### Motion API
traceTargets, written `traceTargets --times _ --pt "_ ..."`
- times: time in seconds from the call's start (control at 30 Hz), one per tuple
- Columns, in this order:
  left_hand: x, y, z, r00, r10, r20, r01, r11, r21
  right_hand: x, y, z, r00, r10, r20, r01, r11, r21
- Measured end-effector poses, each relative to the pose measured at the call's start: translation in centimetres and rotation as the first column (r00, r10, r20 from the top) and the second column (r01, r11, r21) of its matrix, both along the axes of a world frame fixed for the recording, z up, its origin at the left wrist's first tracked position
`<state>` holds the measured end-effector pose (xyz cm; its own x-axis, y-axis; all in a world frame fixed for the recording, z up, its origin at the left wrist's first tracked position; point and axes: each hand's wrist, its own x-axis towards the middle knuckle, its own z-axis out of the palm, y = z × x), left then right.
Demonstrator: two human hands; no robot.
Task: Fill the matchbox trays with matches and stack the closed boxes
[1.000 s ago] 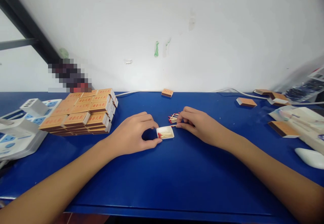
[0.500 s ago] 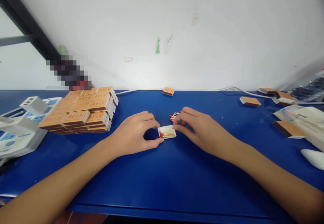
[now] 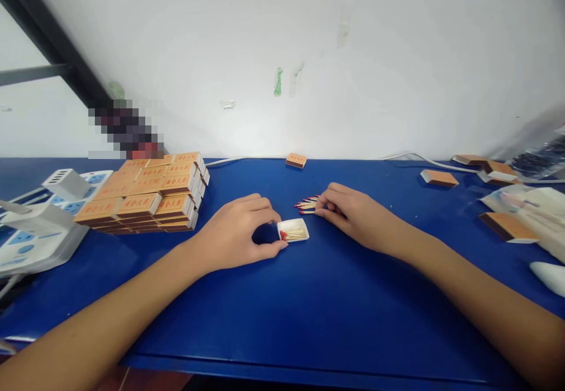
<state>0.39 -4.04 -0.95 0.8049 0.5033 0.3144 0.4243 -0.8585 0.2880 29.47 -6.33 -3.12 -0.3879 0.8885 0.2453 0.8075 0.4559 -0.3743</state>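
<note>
My left hand (image 3: 242, 230) is closed on the left end of a white matchbox tray (image 3: 302, 224), thumb in front and fingers behind. Red-tipped matches (image 3: 295, 235) lie inside the tray, their heads toward that hand. Just behind and right of the tray, loose matches (image 3: 306, 204) with red heads form a small heap on the blue table. My right hand (image 3: 339, 207) is at the right end of this heap, thumb and fingers pinched on the tail of a match (image 3: 309, 212). Its fingers hide some of the match ends.
Stacked matchboxes (image 3: 141, 194) stand at the left, beside white power strips (image 3: 39, 244). A single matchbox (image 3: 296, 160) lies by the wall. More matchboxes (image 3: 439, 178) lie at the right, near a plastic bag (image 3: 542, 214) and a white object (image 3: 549, 276).
My right hand has moved from the tray's right edge, slightly right, to the loose matches. My left hand still holds the tray. The whole view has shifted slightly.
</note>
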Motion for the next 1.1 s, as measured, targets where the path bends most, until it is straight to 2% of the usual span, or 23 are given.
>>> traceTargets --times 0.17,0.33,0.53,0.7,0.87,1.1 --pt "0.0 -0.2 -0.2 1.000 0.018 0.007 -0.018 1.000 0.016 -1.4 -1.5 1.1 0.999 -0.002 -0.032 0.004 0.998 0.056" --pt "0.2 -0.1 -0.2 1.000 0.013 0.009 -0.013 1.000 0.022 -3.2 -2.7 1.8 0.997 0.079 -0.027 -0.078 0.996 0.053" --pt "0.2 -0.1 -0.3 1.000 0.026 0.005 -0.026 1.000 0.011 -1.0 -0.9 0.7 0.998 -0.024 -0.058 0.029 0.996 0.084" --pt "0.1 0.0 -0.2 1.000 0.019 0.010 -0.019 1.000 0.007 -0.3 0.0 -0.2 0.999 -0.022 -0.042 0.024 0.999 0.036" --pt "0.0 0.0 -0.1 1.000 0.023 -0.002 -0.023 1.000 0.010 -0.5 0.0 -0.2 0.998 -0.033 -0.047 0.035 0.998 0.051" --pt "0.0 0.0 -0.1 1.000 0.021 -0.013 -0.021 1.000 0.006 -0.5 0.0 -0.2 0.998 0.018 -0.056 -0.016 0.999 0.028"
